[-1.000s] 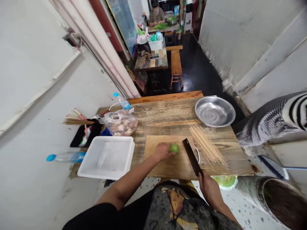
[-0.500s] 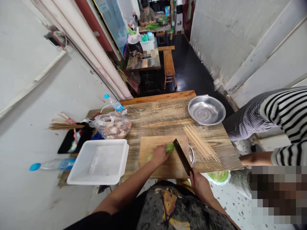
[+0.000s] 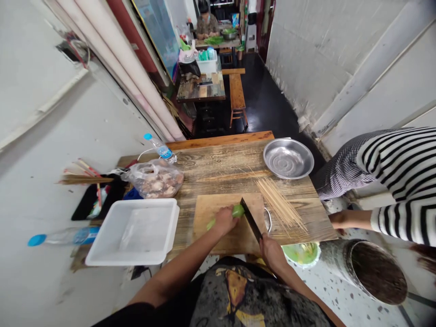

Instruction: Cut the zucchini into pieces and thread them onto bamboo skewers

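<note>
On the wooden cutting board (image 3: 204,204) lies a long, pale green vegetable (image 3: 238,210), its exact kind unclear. My left hand (image 3: 225,220) is closed over its middle, so that part is hidden; one end shows on each side. In my right hand (image 3: 270,250) is the handle of a cleaver (image 3: 251,220) with a dark blade. The blade's far part touches or nearly touches the vegetable's right end. Thin wooden skewers (image 3: 281,204) lie loose beside the board on the right.
A white plastic tub (image 3: 132,231) and a bag of meat-like chunks (image 3: 160,179) stand left, near a water bottle (image 3: 161,149). A metal basin (image 3: 288,158) is at the back right. A person in a striped sleeve (image 3: 402,181) bends close by, beside a bucket (image 3: 378,272).
The cleaver's blade has come left onto or right beside the vegetable's end; before, there was a small gap. My left hand keeps its hold. The view has shifted slightly.
</note>
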`<state>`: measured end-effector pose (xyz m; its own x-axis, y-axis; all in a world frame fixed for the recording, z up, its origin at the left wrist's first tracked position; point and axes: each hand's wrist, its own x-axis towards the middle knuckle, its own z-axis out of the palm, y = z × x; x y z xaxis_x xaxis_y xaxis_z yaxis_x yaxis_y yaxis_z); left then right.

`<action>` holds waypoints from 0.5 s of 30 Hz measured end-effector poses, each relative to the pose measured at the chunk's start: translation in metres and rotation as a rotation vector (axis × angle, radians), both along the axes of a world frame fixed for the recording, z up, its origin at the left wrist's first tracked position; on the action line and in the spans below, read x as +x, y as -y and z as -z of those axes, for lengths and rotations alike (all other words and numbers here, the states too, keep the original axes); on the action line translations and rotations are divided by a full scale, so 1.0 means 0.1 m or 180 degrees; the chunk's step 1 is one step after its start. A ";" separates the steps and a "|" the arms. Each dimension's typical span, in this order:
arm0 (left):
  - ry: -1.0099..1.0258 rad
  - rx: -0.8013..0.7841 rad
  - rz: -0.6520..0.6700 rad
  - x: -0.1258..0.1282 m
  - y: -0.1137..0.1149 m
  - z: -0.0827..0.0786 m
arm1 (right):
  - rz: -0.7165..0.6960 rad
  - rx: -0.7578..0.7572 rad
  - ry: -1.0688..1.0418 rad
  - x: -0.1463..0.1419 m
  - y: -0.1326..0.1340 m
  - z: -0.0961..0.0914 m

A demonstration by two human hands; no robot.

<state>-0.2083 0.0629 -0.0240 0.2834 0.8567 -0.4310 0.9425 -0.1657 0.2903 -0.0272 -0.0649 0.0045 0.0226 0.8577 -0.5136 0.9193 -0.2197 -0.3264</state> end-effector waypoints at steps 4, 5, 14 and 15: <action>0.0007 0.0018 -0.0071 -0.04 0.05 0.00 | 0.0002 0.0083 0.0063 0.00 0.03 -0.02; -0.0007 0.0035 -0.0081 -0.05 0.07 0.00 | 0.0002 0.0133 0.0087 0.03 0.07 -0.04; 0.0546 0.0154 0.0336 -0.06 -0.27 -0.15 | -0.0286 0.1549 0.0675 0.56 0.52 0.02; 0.0710 0.0120 0.0413 -0.05 -0.37 -0.22 | -0.0302 0.1637 0.0703 0.62 0.55 0.04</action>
